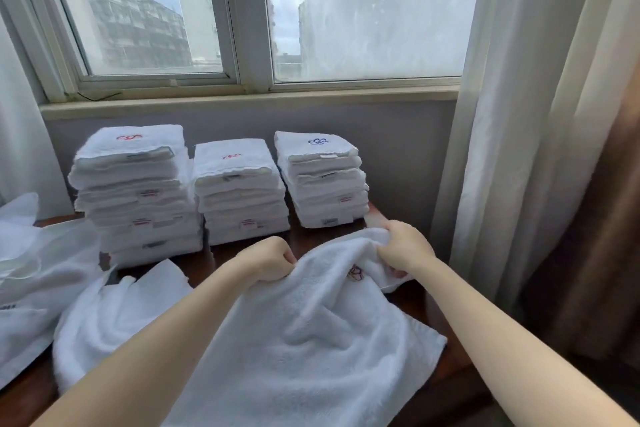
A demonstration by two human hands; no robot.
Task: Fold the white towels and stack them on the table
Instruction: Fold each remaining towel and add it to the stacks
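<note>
A loose white towel point(311, 333) with a small embroidered flower lies spread over the near part of the dark wooden table point(194, 265). My left hand point(268, 258) grips its far edge at the left. My right hand point(405, 246) grips the far edge at the right, close to the flower. Behind them stand three stacks of folded white towels: a tall left stack point(135, 191), a middle stack point(239, 191) and a right stack point(323, 180).
Another unfolded white towel point(114, 315) lies crumpled at the left, beside a pile of white cloth point(31, 274) at the table's left edge. A window sill point(242, 102) runs behind the stacks. Curtains point(519, 114) hang at the right, close to the table's edge.
</note>
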